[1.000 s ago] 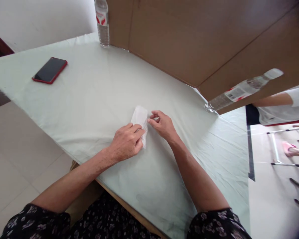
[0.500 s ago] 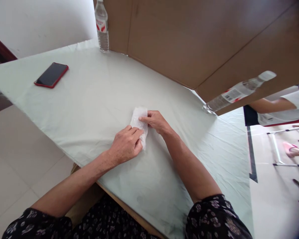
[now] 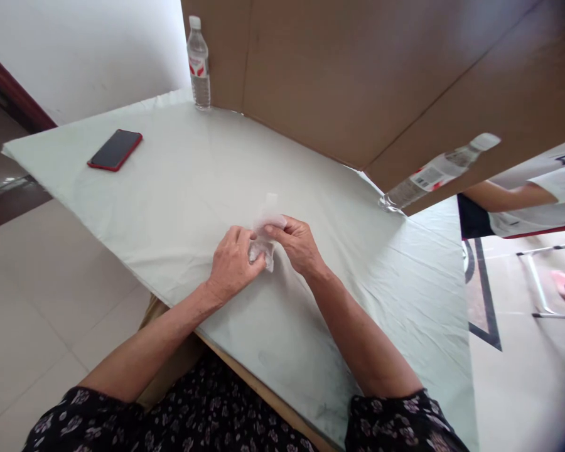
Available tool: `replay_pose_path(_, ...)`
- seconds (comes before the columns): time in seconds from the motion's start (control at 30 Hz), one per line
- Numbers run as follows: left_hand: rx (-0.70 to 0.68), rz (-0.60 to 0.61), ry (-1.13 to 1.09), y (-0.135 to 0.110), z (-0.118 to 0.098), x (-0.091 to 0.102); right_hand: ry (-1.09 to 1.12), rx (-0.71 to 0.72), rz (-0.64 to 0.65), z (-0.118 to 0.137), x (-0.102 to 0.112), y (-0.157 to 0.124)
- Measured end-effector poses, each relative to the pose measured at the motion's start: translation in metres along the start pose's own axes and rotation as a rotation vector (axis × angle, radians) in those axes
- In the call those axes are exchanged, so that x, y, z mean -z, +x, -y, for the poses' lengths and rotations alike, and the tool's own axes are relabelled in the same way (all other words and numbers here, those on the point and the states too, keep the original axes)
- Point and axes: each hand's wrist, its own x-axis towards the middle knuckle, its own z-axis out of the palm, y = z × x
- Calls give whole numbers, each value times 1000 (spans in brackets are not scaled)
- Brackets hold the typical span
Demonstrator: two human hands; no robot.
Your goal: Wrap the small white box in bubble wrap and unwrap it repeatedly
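A small piece of white, translucent bubble wrap [image 3: 272,221] is between my hands over the cloth-covered table. My right hand [image 3: 297,246] pinches its upper part between thumb and fingers, and that part is lifted and curled. Lower down, my left hand [image 3: 234,256] grips the crumpled end with curled fingers and thumb. A paler strip sticks out beyond the fingertips, blurred against the cloth. Whether anything lies inside the wrap I cannot tell.
A pale green cloth [image 3: 179,188] covers the table. A phone with a red case [image 3: 116,150] lies at the left. One water bottle [image 3: 199,66] stands at the back; another bottle [image 3: 435,172] is at the right, before a brown cardboard panel [image 3: 320,81]. Behind it shows a person's arm [image 3: 511,193].
The bubble wrap lay flatter before; now its upper part is lifted and folded over in my right hand. My left hand has shifted slightly up and left. The view has shifted a little.
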Motion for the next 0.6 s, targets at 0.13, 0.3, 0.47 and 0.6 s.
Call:
replay_pose_path(0.13,66,-46,-83,-3,2,-5,-124,90,14,-3,-5,-22)
replay_pose_path(0.3,32,103,-160,0,7,-3,-371,319,60,-17,-8,-47)
replay_pose_path(0.47,34,308,-207,6,18,12,-602,520,152,-36,2,-54)
replay_pose_path(0.6,-129,451,-270,4,35,25,-661,661,246,-51,12,-49)
